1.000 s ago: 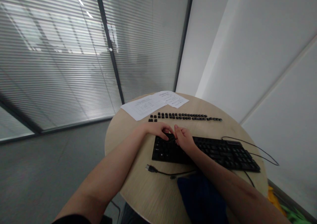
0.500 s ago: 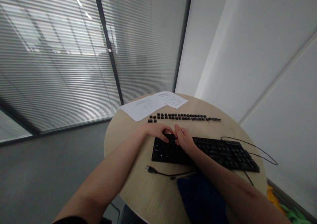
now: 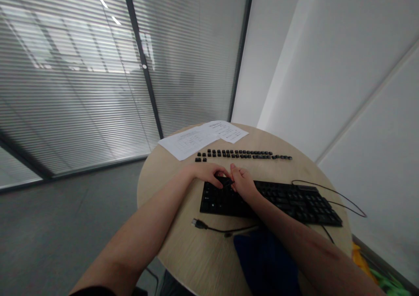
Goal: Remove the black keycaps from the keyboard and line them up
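Note:
A black keyboard (image 3: 284,202) lies across the round table. My left hand (image 3: 211,173) rests over its upper left part, fingers bent and thumb apart from them, the thumb tip on or just above the keys. Close beside it, my right hand (image 3: 242,183) is closed in a pinch at the keyboard's back edge. A thin dark piece shows by its fingertips, too small and dark to name. Behind the hands, loose black keycaps (image 3: 233,152) stand in rows on the table.
White printed sheets (image 3: 190,141) lie at the table's far left. A USB plug (image 3: 199,224) on a black cable sits in front of the keyboard, near a dark blue cloth-like thing (image 3: 265,261). More cable (image 3: 347,196) loops over the right side of the table (image 3: 170,187).

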A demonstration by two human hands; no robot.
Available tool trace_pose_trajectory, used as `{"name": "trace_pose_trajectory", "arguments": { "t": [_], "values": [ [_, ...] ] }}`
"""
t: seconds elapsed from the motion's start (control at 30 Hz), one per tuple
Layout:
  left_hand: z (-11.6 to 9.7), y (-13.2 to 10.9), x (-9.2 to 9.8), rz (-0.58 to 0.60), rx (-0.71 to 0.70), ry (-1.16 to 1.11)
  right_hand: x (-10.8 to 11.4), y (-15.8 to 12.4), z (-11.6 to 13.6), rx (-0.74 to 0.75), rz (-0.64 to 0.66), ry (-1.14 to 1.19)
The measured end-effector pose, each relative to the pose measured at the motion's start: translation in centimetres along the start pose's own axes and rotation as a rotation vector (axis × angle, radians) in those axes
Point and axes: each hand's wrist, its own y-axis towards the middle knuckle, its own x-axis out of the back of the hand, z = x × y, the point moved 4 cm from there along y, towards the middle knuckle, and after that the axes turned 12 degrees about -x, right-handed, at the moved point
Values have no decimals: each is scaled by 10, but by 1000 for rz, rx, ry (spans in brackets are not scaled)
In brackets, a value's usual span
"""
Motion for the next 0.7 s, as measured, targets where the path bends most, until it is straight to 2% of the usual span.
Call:
{"name": "trace_pose_trajectory", "arguments": {
  "t": [0.33, 0.7],
  "values": [
    [-9, -1, 1, -3, 5, 25, 0, -1, 0, 29, -19, 20],
    [-7, -1, 2, 1, 19, 26, 0, -4, 2, 45, -28, 24]
  ]
}}
